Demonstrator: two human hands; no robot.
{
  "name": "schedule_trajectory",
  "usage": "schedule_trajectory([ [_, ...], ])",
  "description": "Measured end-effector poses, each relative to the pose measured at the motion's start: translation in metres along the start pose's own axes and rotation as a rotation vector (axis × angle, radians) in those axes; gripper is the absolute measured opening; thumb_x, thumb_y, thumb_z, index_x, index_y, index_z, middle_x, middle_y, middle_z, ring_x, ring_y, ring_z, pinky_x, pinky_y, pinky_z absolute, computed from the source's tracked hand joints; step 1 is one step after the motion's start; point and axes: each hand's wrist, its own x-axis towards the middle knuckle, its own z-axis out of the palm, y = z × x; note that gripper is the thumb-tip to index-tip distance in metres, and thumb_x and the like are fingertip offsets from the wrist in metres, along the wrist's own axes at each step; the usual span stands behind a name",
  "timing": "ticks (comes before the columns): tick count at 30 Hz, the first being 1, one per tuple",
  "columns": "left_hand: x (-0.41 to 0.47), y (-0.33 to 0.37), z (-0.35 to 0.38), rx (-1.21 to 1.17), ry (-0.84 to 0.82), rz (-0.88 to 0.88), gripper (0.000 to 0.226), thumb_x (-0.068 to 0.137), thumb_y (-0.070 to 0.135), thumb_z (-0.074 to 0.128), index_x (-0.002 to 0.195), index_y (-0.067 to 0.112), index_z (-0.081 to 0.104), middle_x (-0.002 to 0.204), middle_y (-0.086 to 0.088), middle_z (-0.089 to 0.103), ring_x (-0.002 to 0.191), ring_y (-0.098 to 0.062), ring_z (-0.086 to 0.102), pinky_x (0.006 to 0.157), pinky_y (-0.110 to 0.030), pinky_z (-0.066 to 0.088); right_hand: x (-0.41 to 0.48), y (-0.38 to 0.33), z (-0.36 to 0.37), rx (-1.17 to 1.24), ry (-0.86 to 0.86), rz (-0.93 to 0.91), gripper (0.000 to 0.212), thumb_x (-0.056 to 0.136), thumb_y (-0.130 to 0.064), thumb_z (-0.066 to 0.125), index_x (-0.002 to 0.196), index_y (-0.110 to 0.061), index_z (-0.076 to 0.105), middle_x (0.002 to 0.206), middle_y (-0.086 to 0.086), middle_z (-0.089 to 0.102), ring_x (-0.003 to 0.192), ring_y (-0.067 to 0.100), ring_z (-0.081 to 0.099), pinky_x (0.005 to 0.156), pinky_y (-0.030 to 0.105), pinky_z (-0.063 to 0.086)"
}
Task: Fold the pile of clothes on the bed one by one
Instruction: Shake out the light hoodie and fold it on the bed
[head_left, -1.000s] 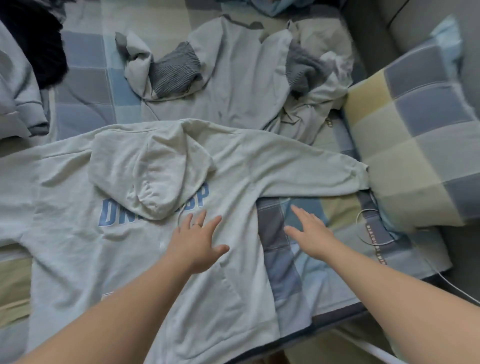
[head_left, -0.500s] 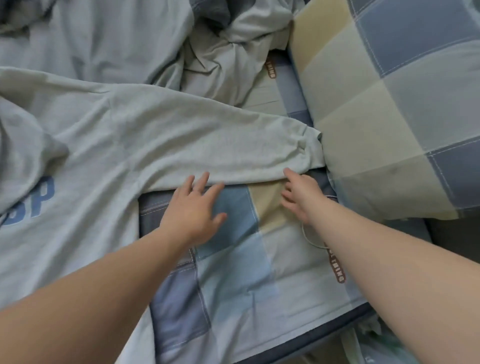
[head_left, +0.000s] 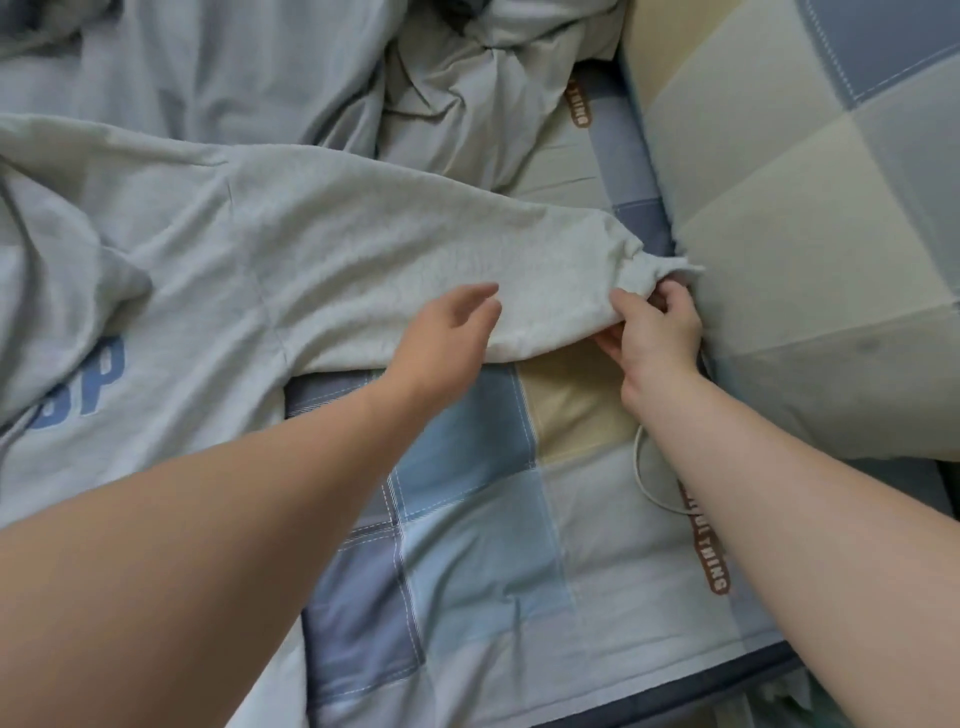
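Right hand (head_left: 655, 327) pinches the cuff of the grey hoodie (head_left: 363, 249) sleeve beside the checked pillow (head_left: 810, 234); left hand (head_left: 444, 340), fingers relaxed, hovers over the sleeve above the bed (head_left: 467, 519).

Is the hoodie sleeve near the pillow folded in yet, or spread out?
Spread out: the sleeve lies extended across the bed toward the pillow, the right hand gripping its cuff.
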Motion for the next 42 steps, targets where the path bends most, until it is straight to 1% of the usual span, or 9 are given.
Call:
schedule_trajectory([
  [4, -0.003, 0.046, -0.035, -0.488, -0.086, -0.123, 0.049, 0.102, 0.056, 0.043, 0.136, 0.024, 0.060, 0.130, 0.001, 0.066, 0.118, -0.016, 0.063, 0.104, -0.034, 0.046, -0.056, -0.026, 0.030, -0.343, -0.268, -0.408, 0.034, 0.089, -0.009, 0.065, 0.122, -0.020, 0.060, 0.092, -0.001, 0.074, 0.096, 0.021, 0.071, 0.090, 0.036, 0.056],
  [8, -0.021, 0.059, -0.093, -0.769, -0.215, -0.165, 0.080, 0.093, 0.076, 0.036, 0.131, 0.011, 0.065, 0.110, -0.006, 0.071, 0.098, -0.023, 0.070, 0.086, -0.035, 0.057, -0.114, -0.026, 0.078, -0.720, -0.587, -0.643, 0.046, 0.083, -0.033, 0.064, 0.129, -0.030, 0.065, 0.107, -0.005, 0.069, 0.105, 0.019, 0.063, 0.099, 0.046, 0.049],
  [11, -0.041, 0.039, -0.155, -0.887, -0.274, -0.164, 0.085, 0.086, 0.078, 0.043, 0.129, 0.007, 0.060, 0.120, -0.010, 0.066, 0.110, -0.026, 0.065, 0.102, -0.043, 0.050, -0.154, -0.019, 0.117, -0.940, -0.622, -0.778, 0.048, 0.082, -0.043, 0.051, 0.126, -0.034, 0.068, 0.112, -0.007, 0.049, 0.112, 0.018, 0.046, 0.108, 0.044, 0.036],
  [16, -0.068, -0.019, -0.241, -0.872, -0.006, -0.134, 0.033, 0.092, 0.022, 0.069, 0.121, 0.008, 0.064, 0.112, -0.012, 0.071, 0.103, -0.030, 0.069, 0.088, -0.039, 0.057, -0.214, 0.004, 0.185, -0.714, -0.842, -0.604, 0.048, 0.082, -0.016, 0.041, 0.121, -0.026, 0.066, 0.128, -0.008, 0.054, 0.123, 0.013, 0.052, 0.108, 0.030, 0.040],
  [23, -0.126, -0.135, -0.414, -1.024, 0.381, -0.198, 0.026, 0.098, 0.020, 0.064, 0.121, 0.010, 0.069, 0.102, -0.009, 0.076, 0.076, -0.021, 0.075, 0.062, -0.035, 0.061, -0.322, 0.078, 0.325, -0.735, -0.969, -0.373, 0.063, 0.091, -0.021, 0.035, 0.154, -0.023, 0.032, 0.160, -0.008, 0.032, 0.144, 0.003, 0.029, 0.119, 0.020, 0.022],
  [27, -0.169, -0.197, -0.530, -0.959, 0.513, -0.163, 0.027, 0.100, 0.018, 0.062, 0.126, 0.010, 0.065, 0.102, -0.007, 0.073, 0.077, -0.021, 0.071, 0.082, -0.043, 0.060, -0.391, 0.141, 0.430, -0.854, -1.043, -0.377, 0.082, 0.078, -0.029, 0.032, 0.159, -0.019, 0.019, 0.166, -0.006, 0.017, 0.144, -0.004, 0.016, 0.118, 0.015, 0.014],
  [32, -0.216, -0.271, -0.669, -0.864, 0.621, -0.150, 0.018, 0.099, 0.016, 0.063, 0.117, 0.015, 0.064, 0.101, -0.007, 0.073, 0.084, -0.024, 0.071, 0.080, -0.043, 0.060, -0.492, 0.225, 0.560, -1.018, -1.123, -0.531, 0.090, 0.073, -0.041, 0.030, 0.160, -0.031, 0.010, 0.168, -0.005, 0.007, 0.153, 0.012, 0.007, 0.125, 0.044, 0.015],
  [39, -0.285, -0.367, -0.841, -0.760, 0.733, -0.179, 0.015, 0.101, 0.011, 0.056, 0.094, 0.024, 0.058, 0.096, 0.002, 0.070, 0.081, -0.018, 0.068, 0.067, -0.031, 0.058, -0.632, 0.312, 0.693, -1.181, -1.147, -0.689, 0.085, 0.077, -0.044, 0.025, 0.159, -0.041, 0.005, 0.168, -0.012, -0.003, 0.155, 0.019, -0.005, 0.123, 0.054, 0.005],
  [42, -0.309, -0.406, -0.899, -0.711, 0.854, -0.227, 0.016, 0.098, 0.009, 0.057, 0.095, 0.023, 0.063, 0.103, -0.003, 0.073, 0.097, -0.027, 0.070, 0.084, -0.043, 0.060, -0.688, 0.340, 0.733, -1.233, -1.208, -0.681, 0.083, 0.078, -0.040, 0.027, 0.158, -0.042, 0.005, 0.168, -0.013, -0.006, 0.155, 0.021, -0.007, 0.122, 0.055, 0.003],
])
